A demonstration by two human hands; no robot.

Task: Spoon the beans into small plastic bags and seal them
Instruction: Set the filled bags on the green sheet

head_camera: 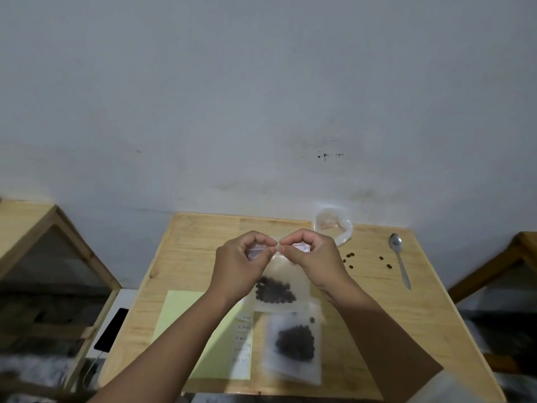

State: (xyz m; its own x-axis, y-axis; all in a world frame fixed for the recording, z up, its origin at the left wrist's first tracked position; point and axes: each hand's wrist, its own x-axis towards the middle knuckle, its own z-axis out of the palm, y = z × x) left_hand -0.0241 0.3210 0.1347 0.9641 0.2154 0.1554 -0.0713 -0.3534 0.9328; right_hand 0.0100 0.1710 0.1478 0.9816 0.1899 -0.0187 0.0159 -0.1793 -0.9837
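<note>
Small clear plastic bag [286, 274] with dark beans [273, 290] pooled at its bottom — held upright above the light wooden surface [363, 301]. Left hand [241, 263] and right hand [312, 257] each pinch its top edge between thumb and curled fingers, fingertips nearly meeting at the middle; the seal strip is mostly hidden behind them, so whether it is closed cannot be told.

Second frosted plastic bag of dark beans [293, 344] — lies flat on the surface, just nearer than the held one.

Pale green sheet of paper [180, 309] — flat, partly covered by the left forearm; small handwritten labels [242, 338] along its right edge are too blurred to read.

Metal spoon [399, 260] — lies at the right, bowl away.

Loose dark beans [348, 255] — scattered between spoon and hands.

Crumpled clear plastic wrapper [334, 225] — at the far edge, contents indistinct.

Black phone [112, 330] — left of the surface, partly cut off.
</note>
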